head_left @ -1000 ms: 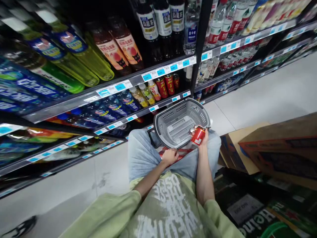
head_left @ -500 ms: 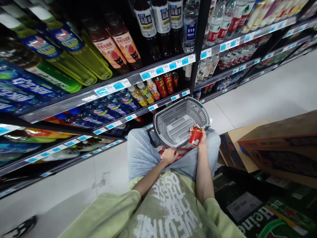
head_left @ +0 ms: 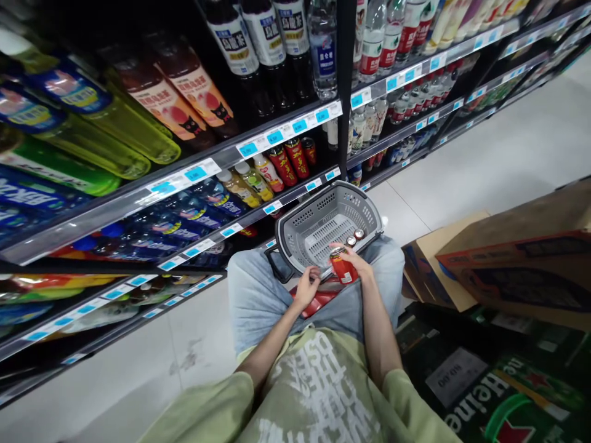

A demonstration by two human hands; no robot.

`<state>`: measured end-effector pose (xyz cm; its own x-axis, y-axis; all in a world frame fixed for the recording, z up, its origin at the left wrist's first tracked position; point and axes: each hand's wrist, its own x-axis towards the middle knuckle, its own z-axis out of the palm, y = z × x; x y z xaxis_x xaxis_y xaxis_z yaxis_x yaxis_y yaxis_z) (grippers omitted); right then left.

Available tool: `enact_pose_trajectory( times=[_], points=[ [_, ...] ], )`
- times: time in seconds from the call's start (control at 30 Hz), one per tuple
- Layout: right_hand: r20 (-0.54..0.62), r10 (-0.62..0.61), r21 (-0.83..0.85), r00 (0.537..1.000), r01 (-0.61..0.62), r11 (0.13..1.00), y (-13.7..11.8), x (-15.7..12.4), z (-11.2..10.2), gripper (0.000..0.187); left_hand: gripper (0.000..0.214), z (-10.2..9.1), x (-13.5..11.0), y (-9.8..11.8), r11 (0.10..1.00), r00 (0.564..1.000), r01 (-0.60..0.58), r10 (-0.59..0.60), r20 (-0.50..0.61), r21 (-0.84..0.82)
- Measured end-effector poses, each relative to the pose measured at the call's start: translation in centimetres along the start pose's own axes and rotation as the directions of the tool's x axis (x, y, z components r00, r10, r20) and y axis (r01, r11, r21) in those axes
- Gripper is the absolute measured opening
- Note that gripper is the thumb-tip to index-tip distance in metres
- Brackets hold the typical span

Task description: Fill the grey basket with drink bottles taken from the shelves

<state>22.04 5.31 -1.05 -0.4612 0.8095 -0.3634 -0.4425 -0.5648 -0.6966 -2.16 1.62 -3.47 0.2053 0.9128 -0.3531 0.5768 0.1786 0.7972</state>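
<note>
Now we are holding a red can [head_left: 344, 271] upright in our right hand [head_left: 361, 272], fingers wrapping around its side, just over the near rim of the grey basket [head_left: 295, 227]. The basket is resting on our knees, tipping away from us. Inside the basket, against its right wall, two cans [head_left: 355, 237] are standing side by side with their tops showing, just beyond the one we are gripping. Our left hand [head_left: 306, 289] is lying at the basket's near edge with fingers curling; we cannot tell whether they are clasping the rim or only touching it. Directly below the basket, between our legs, a red pack [head_left: 318, 301] is peeking out, partly hidden. Beyond the basket, a shelf [head_left: 286, 132] is carrying rows of bottles [head_left: 184, 92], and a few red tins [head_left: 289, 161] are standing just behind the basket's far rim. To the right of the basket, cardboard boxes [head_left: 443, 271] are sitting on the floor [head_left: 484, 160], with a green crate [head_left: 508, 394] nearer us.
</note>
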Motion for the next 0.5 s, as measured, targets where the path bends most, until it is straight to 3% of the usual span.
enact_pose_trajectory(
  times=[0.07,0.13,0.3,0.4,0.5],
  points=[
    [0.059,0.096,-0.052,0.994,-0.093,0.994,0.4,0.3,0.3,0.102,0.056,-0.6,0.2,-0.6,0.975,0.998,-0.038,0.025,-0.063,-0.217],
    [0.07,0.181,-0.126,0.981,-0.171,0.977,0.7,0.6,0.6,0.105,0.066,-1.4,-0.1,-0.7,0.944,0.993,-0.116,0.107,-0.045,-0.308],
    [-0.022,0.219,-0.274,0.975,-0.217,0.937,1.4,1.7,1.0,0.101,0.075,-3.2,-1.4,0.8,0.942,0.948,-0.273,0.297,0.11,-0.193],
    [-0.049,0.196,-0.35,0.979,-0.201,0.915,1.5,2.0,1.3,0.096,0.073,-3.3,-1.6,2.0,0.95,0.938,-0.272,0.297,0.176,-0.156],
    [-0.045,0.164,-0.47,0.986,-0.165,0.867,1.4,2.2,1.6,0.087,0.072,-2.8,-1.0,2.6,0.961,0.951,-0.198,0.236,0.199,-0.194]
  ],
)
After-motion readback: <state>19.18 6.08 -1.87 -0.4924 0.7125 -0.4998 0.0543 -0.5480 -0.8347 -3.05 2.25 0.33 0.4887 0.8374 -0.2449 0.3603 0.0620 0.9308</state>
